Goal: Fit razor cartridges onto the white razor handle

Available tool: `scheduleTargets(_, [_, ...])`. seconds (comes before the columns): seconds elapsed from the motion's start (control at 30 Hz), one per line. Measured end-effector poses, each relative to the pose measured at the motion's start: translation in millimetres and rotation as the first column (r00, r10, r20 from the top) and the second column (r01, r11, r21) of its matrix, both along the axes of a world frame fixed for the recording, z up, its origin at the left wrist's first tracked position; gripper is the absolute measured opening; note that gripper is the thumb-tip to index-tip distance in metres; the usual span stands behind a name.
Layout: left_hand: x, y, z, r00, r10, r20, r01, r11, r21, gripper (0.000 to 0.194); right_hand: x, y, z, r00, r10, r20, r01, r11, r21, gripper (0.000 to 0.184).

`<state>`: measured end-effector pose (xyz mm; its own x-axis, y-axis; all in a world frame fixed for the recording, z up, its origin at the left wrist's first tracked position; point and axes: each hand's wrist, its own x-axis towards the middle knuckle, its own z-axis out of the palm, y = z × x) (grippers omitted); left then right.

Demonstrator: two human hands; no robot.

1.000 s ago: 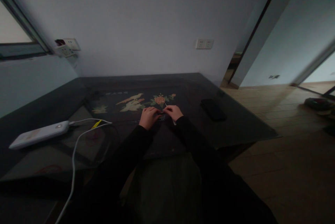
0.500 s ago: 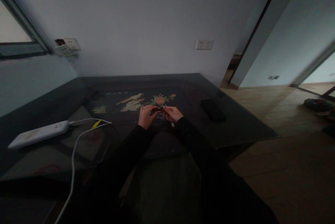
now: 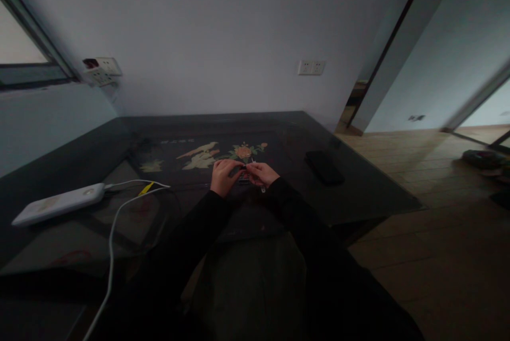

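Note:
Close together over the middle of the dark glass-topped table, my left hand (image 3: 224, 175) and my right hand (image 3: 262, 173) meet at the fingertips. A small dark object (image 3: 244, 166) is pinched between the left thumb and fingers, its kind too small to tell. My right hand, also closed, touches the same spot. A thin pale tool (image 3: 263, 189) passes through the right hand, one end showing below it and a tip above; its kind is not clear. Small shiny pieces lie under the hands, partly hidden by them.
A white power bank (image 3: 59, 204) lies at the left with a white cable (image 3: 112, 245) running off the near edge. To the right rests a black phone-like slab (image 3: 324, 167). The table (image 3: 370, 192) backs onto a wall with a double socket (image 3: 311, 67).
The dark object between my fingertips has turned slightly and shows less. My right hand has shifted very little; the other things stay where they were.

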<state>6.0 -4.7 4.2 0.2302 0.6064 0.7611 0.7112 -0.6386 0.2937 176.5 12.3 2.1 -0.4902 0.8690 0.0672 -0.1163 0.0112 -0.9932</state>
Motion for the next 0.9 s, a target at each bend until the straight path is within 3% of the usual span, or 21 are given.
scheduleTargets(0.33, [-1.9, 3.3, -3.1, 1.0, -0.005, 0.008, 0.005, 0.999, 0.033, 0.011, -0.5, 2.0, -5.7, 0.998, -0.047, -0.041, 0.048, 0.999, 0.004, 0.047])
scheduleTargets(0.5, [-1.7, 4.1, -1.7, 1.0, 0.014, -0.006, -0.014, 1.0, -0.02, 0.015, -1.0, 2.0, -4.7, 0.995, -0.083, -0.052, 0.085, 0.996, 0.027, 0.044])
scheduleTargets(0.6, [-7.8, 10.2, -4.4, 0.99, 0.137, -0.034, -0.14, 0.982, -0.128, 0.028, -0.5, 2.7, -2.7, 0.991, -0.124, -0.056, 0.127, 0.991, 0.041, 0.044])
scheduleTargets(0.7, [-18.1, 18.8, -11.9, 0.95, 0.297, -0.099, -0.312, 0.919, -0.242, 0.032, 0.2, 3.4, -1.2, 0.986, -0.147, -0.074, 0.151, 0.987, 0.052, 0.043])
scheduleTargets(0.9, [-26.4, 27.5, -28.5, 0.927, 0.338, -0.16, -0.374, 0.858, -0.352, 0.016, 1.1, 3.8, -0.3, 0.981, -0.166, -0.096, 0.172, 0.983, 0.066, 0.043])
